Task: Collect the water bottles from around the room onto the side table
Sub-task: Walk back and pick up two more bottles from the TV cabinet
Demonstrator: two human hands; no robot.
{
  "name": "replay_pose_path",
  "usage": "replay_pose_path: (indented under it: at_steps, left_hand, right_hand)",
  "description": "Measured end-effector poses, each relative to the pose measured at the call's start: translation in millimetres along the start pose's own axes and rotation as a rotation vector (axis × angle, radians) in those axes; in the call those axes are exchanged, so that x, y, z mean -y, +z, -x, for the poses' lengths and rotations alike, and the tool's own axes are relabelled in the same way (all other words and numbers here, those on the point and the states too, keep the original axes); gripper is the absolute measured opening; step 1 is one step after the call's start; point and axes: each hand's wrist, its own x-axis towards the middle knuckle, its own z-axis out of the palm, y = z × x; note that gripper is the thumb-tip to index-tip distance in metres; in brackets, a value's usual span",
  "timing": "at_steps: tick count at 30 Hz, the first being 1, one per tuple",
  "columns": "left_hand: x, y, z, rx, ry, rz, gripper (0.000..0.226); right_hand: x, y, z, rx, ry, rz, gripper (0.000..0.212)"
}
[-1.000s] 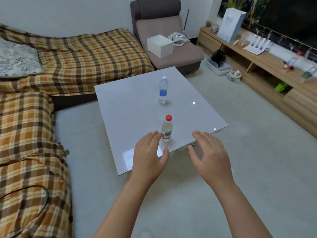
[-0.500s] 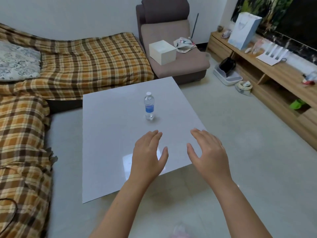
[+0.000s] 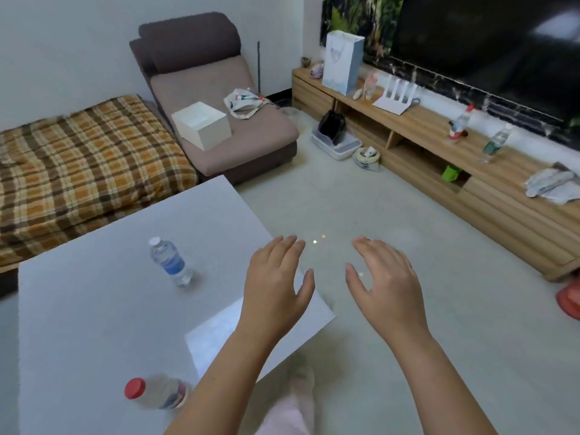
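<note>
Reaching forward, left hand [image 3: 276, 287] and right hand [image 3: 384, 284] hover spread and empty. Two water bottles stand on the white side table [image 3: 94, 309]: blue-label bottle [image 3: 169, 262] left of the left hand, red-cap bottle [image 3: 157, 392] below it. Likely light, smooth plastic; grip mid-body

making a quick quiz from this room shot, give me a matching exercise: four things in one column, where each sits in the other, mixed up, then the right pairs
Things:
1. blue-label bottle
2. white box
3. green-label bottle
4. paper bag

Places:
A. on the brown chair seat
B. on the wooden cabinet, under the TV's right part
C. on the white table
D. at the far end of the wooden cabinet

Pairs: 1-C, 2-A, 3-B, 4-D
</note>
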Motion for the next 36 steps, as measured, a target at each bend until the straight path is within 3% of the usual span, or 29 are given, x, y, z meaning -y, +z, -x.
replay_pose_path:
  at_steps: [11,22,36]
  left_hand:
    - [-33.4,101.7,-184.7,0.009,0.252,0.15,0.04]
    - [-92.3,197.1,-300.9,0.07,0.364,0.214,0.041]
    - [-240.6,344.7,-493.4,0.115,0.405,0.185,0.043]
  right_hand:
    - [-105.1,-9.1,-134.0,-0.094,0.174,0.178,0.043]
    - [-222.5,-25.0,-211.2,-0.174,0.329,0.234,0.045]
    - [-449.3,-83.1,-361.3,-0.223,0.34,0.244,0.045]
